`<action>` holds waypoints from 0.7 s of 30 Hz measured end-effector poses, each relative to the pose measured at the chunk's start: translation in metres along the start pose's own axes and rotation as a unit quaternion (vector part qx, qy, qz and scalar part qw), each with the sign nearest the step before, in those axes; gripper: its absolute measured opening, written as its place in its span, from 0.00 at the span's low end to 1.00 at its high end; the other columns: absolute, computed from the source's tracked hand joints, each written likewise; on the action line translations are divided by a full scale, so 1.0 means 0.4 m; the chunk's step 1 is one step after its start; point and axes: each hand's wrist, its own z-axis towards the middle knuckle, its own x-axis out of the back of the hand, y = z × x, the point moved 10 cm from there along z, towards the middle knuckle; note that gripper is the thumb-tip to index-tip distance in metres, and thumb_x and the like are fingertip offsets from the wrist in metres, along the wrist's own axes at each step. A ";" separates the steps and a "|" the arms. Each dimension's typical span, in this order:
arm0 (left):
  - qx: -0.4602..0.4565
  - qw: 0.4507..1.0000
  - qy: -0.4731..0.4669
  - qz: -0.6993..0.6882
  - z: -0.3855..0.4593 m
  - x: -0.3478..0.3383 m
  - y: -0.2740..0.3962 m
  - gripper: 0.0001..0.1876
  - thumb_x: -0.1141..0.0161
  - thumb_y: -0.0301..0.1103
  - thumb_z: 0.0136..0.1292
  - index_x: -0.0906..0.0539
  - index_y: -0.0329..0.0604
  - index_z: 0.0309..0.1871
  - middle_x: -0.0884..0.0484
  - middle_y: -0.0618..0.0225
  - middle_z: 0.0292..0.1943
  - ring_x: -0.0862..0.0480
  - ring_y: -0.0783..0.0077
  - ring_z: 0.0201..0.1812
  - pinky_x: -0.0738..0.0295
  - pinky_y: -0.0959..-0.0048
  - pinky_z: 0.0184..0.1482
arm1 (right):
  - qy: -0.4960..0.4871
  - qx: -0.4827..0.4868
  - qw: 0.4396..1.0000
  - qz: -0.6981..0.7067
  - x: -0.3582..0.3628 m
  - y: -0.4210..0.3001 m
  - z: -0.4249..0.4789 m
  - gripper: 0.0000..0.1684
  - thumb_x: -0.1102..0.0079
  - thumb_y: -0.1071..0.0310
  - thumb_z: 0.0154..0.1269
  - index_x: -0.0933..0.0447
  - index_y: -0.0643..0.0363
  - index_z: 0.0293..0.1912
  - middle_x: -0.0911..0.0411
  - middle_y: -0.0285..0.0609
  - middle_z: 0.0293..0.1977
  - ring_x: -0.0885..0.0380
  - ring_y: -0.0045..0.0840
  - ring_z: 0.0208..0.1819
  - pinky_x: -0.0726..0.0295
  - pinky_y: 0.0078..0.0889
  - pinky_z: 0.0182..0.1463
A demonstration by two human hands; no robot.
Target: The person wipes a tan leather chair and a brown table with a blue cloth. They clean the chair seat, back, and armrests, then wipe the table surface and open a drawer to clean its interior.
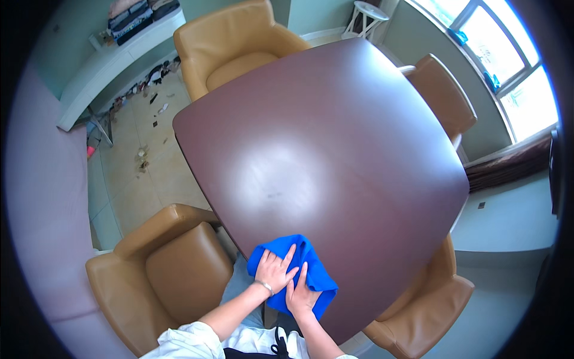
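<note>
A bright blue cloth (317,273) lies bunched over the near edge of a dark reddish-brown table (341,148). My left hand (275,271), with a bracelet at its wrist, rests on the cloth's left part, its index finger stretched out and the other fingers partly bent against the fabric. Just to its right, my right hand (302,296) is on the cloth too, index finger pointing away from me and some fingers hidden by a fold. The two hands are close together near the thumbs. Light reflects off the tabletop beyond the cloth.
Tan leather armchairs stand around the table: near left (188,264), far left (233,40), far right (441,94) and near right (421,309). A white shelf (121,63) holds folded clothes (139,22). Small debris (142,155) is on the tiled floor. A white stool (370,13) stands beyond.
</note>
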 end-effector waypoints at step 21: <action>-0.034 0.994 -0.016 0.102 0.421 0.217 -0.330 0.38 0.42 0.48 0.56 0.34 0.36 0.67 0.20 0.44 0.44 0.24 0.46 0.50 0.44 0.46 0.64 | 0.017 -0.021 0.999 0.023 0.019 -0.283 0.444 0.39 0.47 0.44 0.63 0.41 0.45 0.69 0.30 0.48 0.60 0.30 0.44 0.60 0.37 0.55 0.60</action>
